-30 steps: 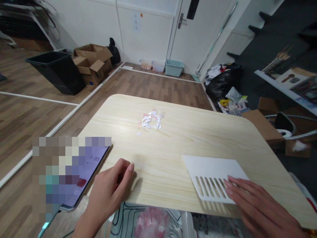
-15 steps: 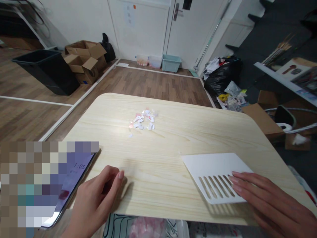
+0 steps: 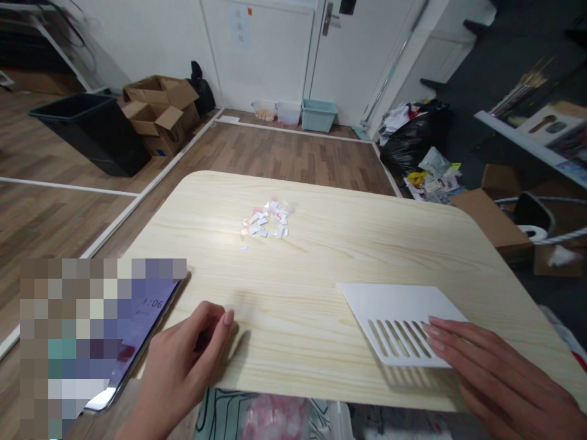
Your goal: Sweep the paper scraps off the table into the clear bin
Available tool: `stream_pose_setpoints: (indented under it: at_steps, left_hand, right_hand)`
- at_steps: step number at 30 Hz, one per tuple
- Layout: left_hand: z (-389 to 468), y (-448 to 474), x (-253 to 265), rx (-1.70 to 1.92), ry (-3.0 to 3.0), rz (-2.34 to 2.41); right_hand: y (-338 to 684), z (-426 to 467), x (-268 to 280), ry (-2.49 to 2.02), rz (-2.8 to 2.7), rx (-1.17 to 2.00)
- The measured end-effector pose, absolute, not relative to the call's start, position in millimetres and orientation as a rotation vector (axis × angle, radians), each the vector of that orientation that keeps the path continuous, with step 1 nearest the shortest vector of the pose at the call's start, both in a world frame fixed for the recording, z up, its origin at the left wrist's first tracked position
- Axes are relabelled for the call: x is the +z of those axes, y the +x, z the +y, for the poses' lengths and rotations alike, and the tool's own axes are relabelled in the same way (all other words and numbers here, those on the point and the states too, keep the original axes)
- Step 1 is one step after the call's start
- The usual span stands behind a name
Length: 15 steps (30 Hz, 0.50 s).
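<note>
A flat white slotted plate (image 3: 398, 299), with a row of long slots along its near side, is at the right front of the pale wooden table (image 3: 385, 238). My right hand (image 3: 499, 360) grips its right edge, fingers on top and thumb out of sight. Its near edge is raised, casting a striped shadow on the tabletop. My left hand (image 3: 186, 354) rests loosely curled at the front left, with nothing visible in it. Beside it lies a phone (image 3: 137, 342) with a timer on its screen, its left part blurred out. Small white and pinkish scraps (image 3: 270, 219) form a loose pile farther back.
Below the front edge is a container holding a pink plastic bundle (image 3: 275, 417). Beyond the table stand a black bin (image 3: 101, 134), cardboard boxes (image 3: 160, 116) and a light-blue basket (image 3: 318, 116). A black bag (image 3: 413, 143) and an open carton (image 3: 488, 220) are at right.
The near edge of the white slotted plate has risen slightly in my right hand. My left hand keeps its curled pose. The phone timer went from 1:05 to 1:06, and the view shifted a little.
</note>
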State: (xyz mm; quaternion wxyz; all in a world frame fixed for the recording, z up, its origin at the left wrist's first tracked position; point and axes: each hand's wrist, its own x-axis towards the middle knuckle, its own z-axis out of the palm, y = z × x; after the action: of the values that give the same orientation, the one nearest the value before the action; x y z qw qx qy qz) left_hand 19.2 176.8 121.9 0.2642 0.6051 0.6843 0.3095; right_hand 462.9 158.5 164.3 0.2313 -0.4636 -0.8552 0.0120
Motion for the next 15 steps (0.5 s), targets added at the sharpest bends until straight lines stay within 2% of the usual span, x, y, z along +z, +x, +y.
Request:
stream_pose_setpoints:
  at_steps: [15]
  left_hand:
    - [177.3,18.0,122.2,0.839,1.673,1.830]
  right_hand:
    - [420.3,137.5,156.5,-1.040,-2.450,0.020]
